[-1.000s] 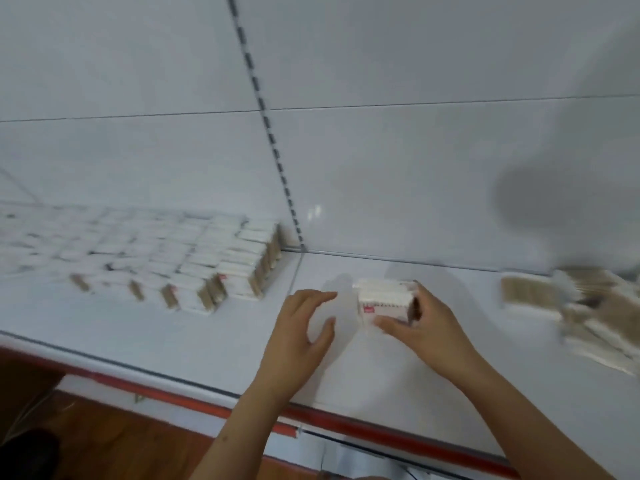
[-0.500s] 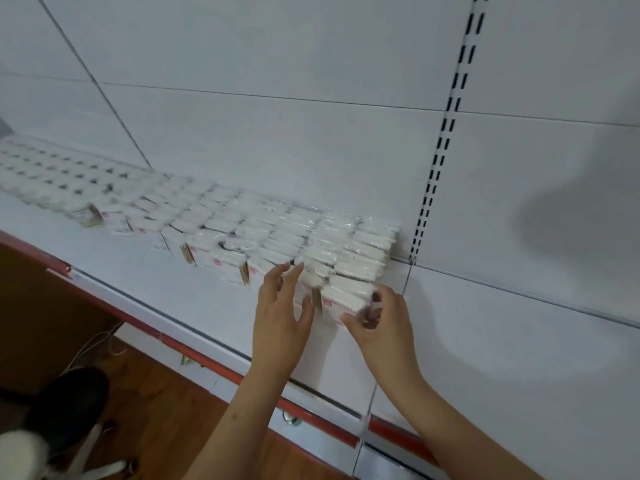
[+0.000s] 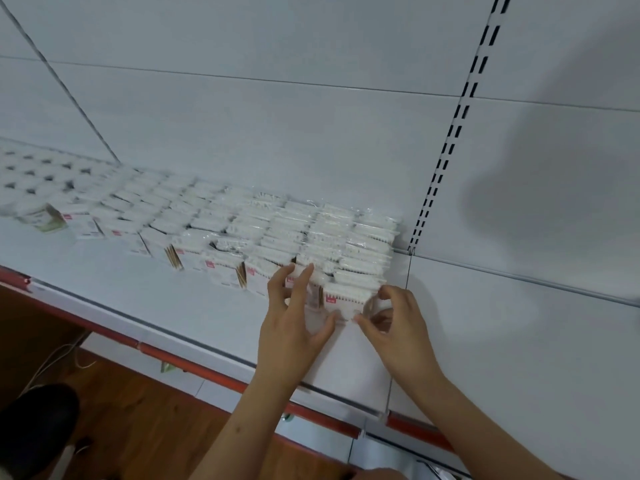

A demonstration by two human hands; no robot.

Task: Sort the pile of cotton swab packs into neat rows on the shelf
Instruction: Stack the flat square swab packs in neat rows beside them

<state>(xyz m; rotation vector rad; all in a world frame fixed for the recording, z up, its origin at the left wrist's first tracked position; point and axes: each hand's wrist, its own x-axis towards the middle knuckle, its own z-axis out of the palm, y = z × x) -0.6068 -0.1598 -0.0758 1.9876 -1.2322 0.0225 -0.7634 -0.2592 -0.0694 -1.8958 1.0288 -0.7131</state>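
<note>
Swab pack (image 3: 346, 301) pinched by right hand (image 3: 398, 327); left hand (image 3: 294, 320) seemingly flat, fingers straight.

white cotton swab packs (image 3: 346, 296) with small red labels, white shelf (image 3: 173, 306) with red front edge, brown wood-grain floor (image 3: 138, 427)

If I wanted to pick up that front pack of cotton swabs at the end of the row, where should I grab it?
Probably by its two short ends, coming from the front. The front pack stands upright, its back against the rows of packs, so only front and ends are free. The right hand already pinches its right end; the left hand touches the left.
</note>
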